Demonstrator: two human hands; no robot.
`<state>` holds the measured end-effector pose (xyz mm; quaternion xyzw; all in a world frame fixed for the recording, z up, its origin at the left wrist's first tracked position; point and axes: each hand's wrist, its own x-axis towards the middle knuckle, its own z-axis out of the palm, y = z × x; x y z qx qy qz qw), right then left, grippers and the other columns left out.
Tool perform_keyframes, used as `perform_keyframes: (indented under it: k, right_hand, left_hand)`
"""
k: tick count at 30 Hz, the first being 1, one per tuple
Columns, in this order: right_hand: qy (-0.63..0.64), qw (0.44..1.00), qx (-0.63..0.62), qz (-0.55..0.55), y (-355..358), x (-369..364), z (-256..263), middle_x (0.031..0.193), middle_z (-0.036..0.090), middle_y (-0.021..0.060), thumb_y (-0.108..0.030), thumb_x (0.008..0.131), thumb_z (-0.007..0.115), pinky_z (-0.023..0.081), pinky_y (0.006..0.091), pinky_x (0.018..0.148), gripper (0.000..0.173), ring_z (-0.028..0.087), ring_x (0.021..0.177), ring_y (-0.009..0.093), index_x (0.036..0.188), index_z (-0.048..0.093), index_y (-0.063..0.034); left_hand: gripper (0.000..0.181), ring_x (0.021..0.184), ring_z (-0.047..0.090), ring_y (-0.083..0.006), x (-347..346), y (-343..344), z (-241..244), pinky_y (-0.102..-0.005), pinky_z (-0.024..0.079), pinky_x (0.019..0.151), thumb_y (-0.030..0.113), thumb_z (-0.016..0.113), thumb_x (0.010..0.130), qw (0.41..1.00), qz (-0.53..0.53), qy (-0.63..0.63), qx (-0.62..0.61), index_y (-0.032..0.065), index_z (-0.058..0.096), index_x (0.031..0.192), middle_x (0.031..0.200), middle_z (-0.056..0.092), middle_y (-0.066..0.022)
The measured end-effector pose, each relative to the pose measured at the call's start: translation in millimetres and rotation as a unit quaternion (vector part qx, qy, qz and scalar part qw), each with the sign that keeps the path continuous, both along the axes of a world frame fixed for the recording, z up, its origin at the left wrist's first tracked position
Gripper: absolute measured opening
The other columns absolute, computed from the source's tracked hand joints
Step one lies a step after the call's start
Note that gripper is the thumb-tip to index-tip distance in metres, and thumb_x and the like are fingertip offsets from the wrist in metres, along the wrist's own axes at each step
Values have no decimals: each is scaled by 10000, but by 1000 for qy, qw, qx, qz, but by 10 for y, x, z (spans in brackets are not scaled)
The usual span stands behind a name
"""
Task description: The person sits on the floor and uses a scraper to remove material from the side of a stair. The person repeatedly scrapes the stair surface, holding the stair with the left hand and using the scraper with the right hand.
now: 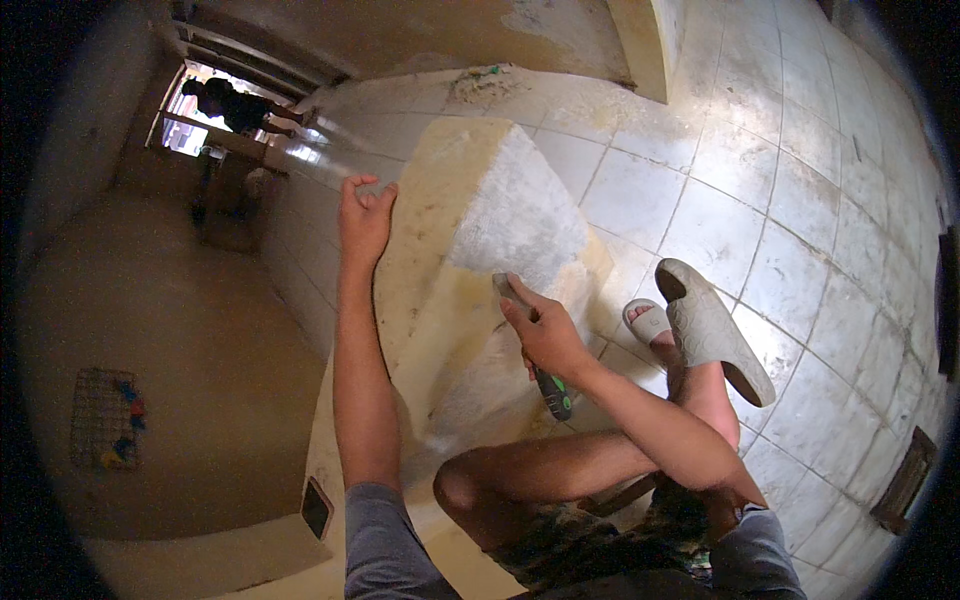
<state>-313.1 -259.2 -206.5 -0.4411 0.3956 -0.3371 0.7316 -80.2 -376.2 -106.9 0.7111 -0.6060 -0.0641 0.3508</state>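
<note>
My right hand (pixel 549 330) grips a hand tool, apparently a scraper (pixel 555 396), by its black and green handle. Its short, flat head (pixel 501 283) is against a yellow-painted masonry surface (pixel 439 191), at the lower edge of a bare whitish patch (pixel 521 214). Below my fingers, another stretch of the surface looks pale and worn. My left hand (pixel 365 221) is raised at the left edge of the masonry, thumb and index finger apart, with nothing visible in it. I cannot tell whether it touches the paint.
Dusty white floor tiles (pixel 641 195) extend to the right, near my slippered feet (pixel 694 322). A phone (pixel 316 510) lies on a ledge at lower left. Debris (pixel 487 84) lies by the far wall. A person (pixel 232 105) stands near the bright doorway. A wire grid (pixel 103 420) hangs at left.
</note>
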Motion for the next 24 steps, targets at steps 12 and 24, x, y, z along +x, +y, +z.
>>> perform_keyframes:
  k: [12, 24]
  right_hand:
    - [139, 919, -337, -147, -82, 113, -376, 677, 560, 198, -252, 925, 536, 474, 385, 554, 496, 584, 579, 317, 1386, 385, -153]
    - [53, 969, -229, -76, -55, 82, -406, 793, 626, 156, -245, 932, 519, 500, 312, 509, 506, 562, 505, 184, 1406, 354, -182]
  left_hand:
    - [307, 559, 395, -82, -64, -25, -12, -247, 353, 566, 178, 634, 822, 999, 20, 40, 13, 31, 492, 1052, 578, 422, 22]
    - [336, 576, 432, -93, -172, 80, 82, -258, 385, 582, 181, 648, 811, 998, 43, 37, 21, 29, 494, 1069, 608, 460, 8]
